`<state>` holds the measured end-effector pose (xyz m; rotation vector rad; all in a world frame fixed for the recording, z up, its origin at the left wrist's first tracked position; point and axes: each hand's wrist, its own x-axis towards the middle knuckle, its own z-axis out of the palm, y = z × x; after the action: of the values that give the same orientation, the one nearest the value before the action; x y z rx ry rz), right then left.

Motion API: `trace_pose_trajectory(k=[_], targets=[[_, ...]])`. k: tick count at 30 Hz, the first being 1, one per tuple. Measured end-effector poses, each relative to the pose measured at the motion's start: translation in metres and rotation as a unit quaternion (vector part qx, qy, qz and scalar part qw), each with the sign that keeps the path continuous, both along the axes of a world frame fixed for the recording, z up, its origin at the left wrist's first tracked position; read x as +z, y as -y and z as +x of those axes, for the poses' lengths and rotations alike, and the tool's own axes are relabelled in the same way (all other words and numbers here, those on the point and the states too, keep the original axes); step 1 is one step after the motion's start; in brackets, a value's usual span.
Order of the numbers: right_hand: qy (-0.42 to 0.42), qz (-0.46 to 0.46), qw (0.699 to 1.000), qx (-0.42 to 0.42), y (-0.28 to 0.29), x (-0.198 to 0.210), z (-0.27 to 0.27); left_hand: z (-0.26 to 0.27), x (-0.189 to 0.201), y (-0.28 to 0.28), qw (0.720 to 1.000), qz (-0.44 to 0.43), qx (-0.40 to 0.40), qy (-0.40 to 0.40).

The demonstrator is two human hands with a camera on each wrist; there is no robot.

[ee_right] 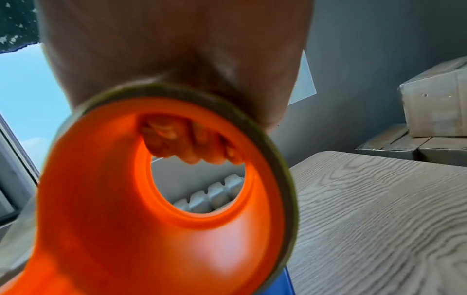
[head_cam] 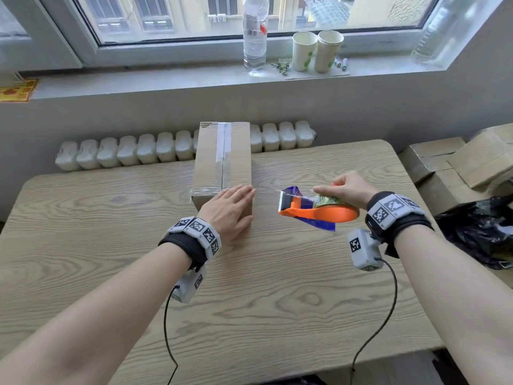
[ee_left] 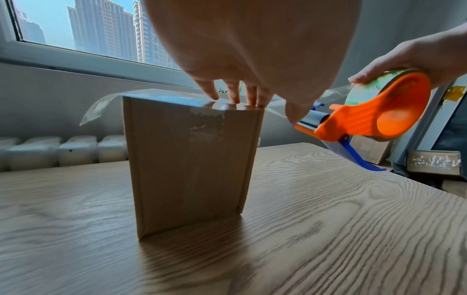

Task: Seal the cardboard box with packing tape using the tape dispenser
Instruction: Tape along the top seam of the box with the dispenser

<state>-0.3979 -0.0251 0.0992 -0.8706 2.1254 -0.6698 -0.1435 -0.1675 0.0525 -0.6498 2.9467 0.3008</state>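
A long cardboard box (head_cam: 213, 159) (ee_left: 187, 163) lies on the wooden table (head_cam: 249, 287), clear tape along its top seam. My left hand (head_cam: 231, 207) (ee_left: 240, 97) rests flat on the box's near end, straight fingers pressing the tape at the top edge. A strip of clear tape (ee_left: 278, 109) runs from that edge to the orange tape dispenser (head_cam: 319, 211) (ee_left: 379, 113) (ee_right: 151, 199), held just right of the box. My right hand (head_cam: 344, 190) (ee_right: 192, 147) grips the dispenser's tape roll, fingers curled through its hole.
A white radiator (head_cam: 125, 154) runs behind the table under the windowsill, which carries a water bottle (head_cam: 255, 37) and two paper cups (head_cam: 317, 51). Stacked cardboard boxes (head_cam: 458, 159) and a black plastic bag (head_cam: 477, 232) crowd the right side.
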Motion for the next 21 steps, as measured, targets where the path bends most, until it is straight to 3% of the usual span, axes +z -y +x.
trace_pose_trajectory(k=[4,10,15,21], targets=[[0.036,0.002,0.999,0.026,0.004,0.009,0.007,-0.002,0.002,0.0,1.0,0.011,-0.011,0.015],[0.066,-0.043,0.997,0.0,0.014,0.013,0.016,-0.001,0.004,0.005,0.997,0.077,-0.004,0.003],[0.018,-0.041,0.999,-0.008,0.016,0.015,0.02,-0.001,0.003,0.006,0.996,0.084,-0.005,-0.002],[0.029,-0.051,0.998,-0.012,0.018,0.012,0.021,0.002,-0.002,0.005,0.997,0.074,-0.005,-0.012]])
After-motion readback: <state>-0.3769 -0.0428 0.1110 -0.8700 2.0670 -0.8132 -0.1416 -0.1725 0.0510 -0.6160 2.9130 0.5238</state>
